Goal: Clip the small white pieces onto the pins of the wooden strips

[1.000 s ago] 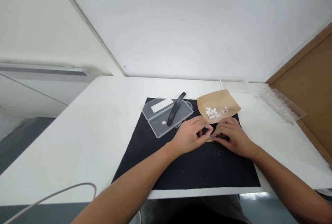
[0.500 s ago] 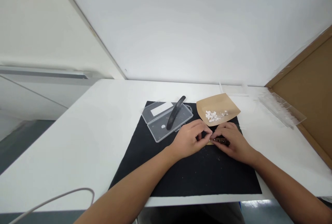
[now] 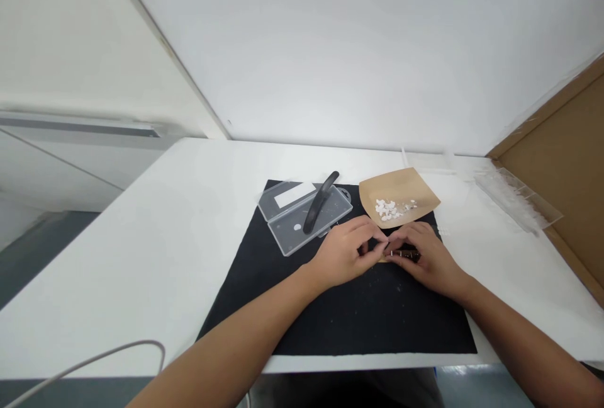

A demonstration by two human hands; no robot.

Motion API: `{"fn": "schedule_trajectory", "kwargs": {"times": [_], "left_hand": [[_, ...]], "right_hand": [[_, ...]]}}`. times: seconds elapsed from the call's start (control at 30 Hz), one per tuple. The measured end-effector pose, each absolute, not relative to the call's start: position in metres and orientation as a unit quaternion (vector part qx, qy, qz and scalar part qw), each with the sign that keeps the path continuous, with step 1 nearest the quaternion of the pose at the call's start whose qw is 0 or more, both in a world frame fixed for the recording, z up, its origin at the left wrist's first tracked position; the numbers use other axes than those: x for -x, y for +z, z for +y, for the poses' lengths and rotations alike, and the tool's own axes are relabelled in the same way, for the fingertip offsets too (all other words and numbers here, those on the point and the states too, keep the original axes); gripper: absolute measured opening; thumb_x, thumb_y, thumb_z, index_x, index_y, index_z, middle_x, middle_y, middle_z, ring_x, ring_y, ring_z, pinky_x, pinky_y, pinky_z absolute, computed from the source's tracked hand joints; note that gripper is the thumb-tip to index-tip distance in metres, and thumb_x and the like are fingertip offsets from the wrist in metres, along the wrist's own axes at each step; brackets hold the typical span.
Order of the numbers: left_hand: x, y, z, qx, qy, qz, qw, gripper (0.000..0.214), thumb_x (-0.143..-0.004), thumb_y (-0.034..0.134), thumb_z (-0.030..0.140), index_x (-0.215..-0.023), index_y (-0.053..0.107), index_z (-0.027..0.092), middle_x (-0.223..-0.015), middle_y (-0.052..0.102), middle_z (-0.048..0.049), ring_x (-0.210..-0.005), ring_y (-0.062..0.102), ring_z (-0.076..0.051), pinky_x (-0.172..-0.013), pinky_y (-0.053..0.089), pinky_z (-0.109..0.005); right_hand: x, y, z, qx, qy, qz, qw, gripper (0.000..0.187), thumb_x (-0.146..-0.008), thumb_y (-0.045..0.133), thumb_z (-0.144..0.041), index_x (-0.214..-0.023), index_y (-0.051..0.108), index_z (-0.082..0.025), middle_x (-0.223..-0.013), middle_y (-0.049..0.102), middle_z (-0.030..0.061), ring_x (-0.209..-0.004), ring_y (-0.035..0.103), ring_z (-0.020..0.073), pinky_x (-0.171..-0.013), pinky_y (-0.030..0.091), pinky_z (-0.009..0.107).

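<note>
Over the black mat [image 3: 377,320], my two hands meet fingertip to fingertip. My left hand [image 3: 352,250] is closed in a pinch, and whatever lies between its fingers is too small to name. My right hand [image 3: 425,257] curls its thumb and fingers around a small dark strip [image 3: 409,255] with light marks along it. A bit of tan material [image 3: 383,260] shows under the fingertips; the rest is hidden. Just beyond the hands lies a brown paper tray [image 3: 399,181] holding a pile of small white pieces [image 3: 389,209].
An open clear plastic case [image 3: 287,247] with a white label lies left of my hands, a curved black handle-shaped piece [image 3: 321,202] across it. Clear plastic trays [image 3: 519,200] stand at the right by a brown board [image 3: 561,162]. A pale cable [image 3: 117,351] loops at the front left.
Both hands stay in nearly the same place, with only small finger movements at the meeting point. The whole view has shifted slightly.
</note>
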State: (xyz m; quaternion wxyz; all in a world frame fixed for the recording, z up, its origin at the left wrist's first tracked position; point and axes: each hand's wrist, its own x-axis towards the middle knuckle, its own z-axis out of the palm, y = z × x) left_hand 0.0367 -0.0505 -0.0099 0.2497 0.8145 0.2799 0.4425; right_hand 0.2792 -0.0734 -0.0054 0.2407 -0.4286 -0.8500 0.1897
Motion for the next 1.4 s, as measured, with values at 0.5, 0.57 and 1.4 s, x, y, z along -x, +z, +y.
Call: {"fn": "schedule_trajectory", "kwargs": {"times": [0.5,0.57,1.4], "left_hand": [[-0.039,-0.006,-0.051,-0.809,0.450,0.265,0.270,0.005,-0.096,0.068,0.017,-0.096,0.073,0.017,-0.083,0.073,-0.0059,-0.069,0.066,-0.013,-0.061,0.051,-0.024],[-0.041,-0.003,-0.052,-0.801,0.455,0.268,0.281,0.006,-0.097,0.069,0.020,-0.096,0.074,0.017,-0.074,0.071,-0.0035,-0.066,0.065,-0.013,-0.063,0.052,-0.024],[-0.044,-0.001,-0.060,-0.652,0.402,0.266,0.585,0.022,-0.092,0.082,0.036,-0.094,0.082,0.014,-0.096,0.078,-0.0101,-0.049,0.058,-0.003,-0.043,0.051,-0.015]], "right_hand": [[-0.283,0.007,-0.078,0.412,0.145,-0.841,0.320,0.021,-0.097,0.075,-0.034,-0.116,0.066,-0.028,-0.108,0.077,0.0062,-0.104,0.071,0.0271,-0.095,0.051,0.047],[-0.284,0.009,-0.079,0.411,0.139,-0.835,0.340,0.019,-0.098,0.074,-0.033,-0.115,0.067,-0.029,-0.107,0.078,0.0058,-0.101,0.072,0.0268,-0.094,0.053,0.047],[-0.283,0.016,-0.084,0.334,0.130,-0.860,0.363,0.013,-0.099,0.069,-0.019,-0.106,0.071,-0.029,-0.093,0.076,0.0013,-0.090,0.070,0.0220,-0.086,0.051,0.042]]}}
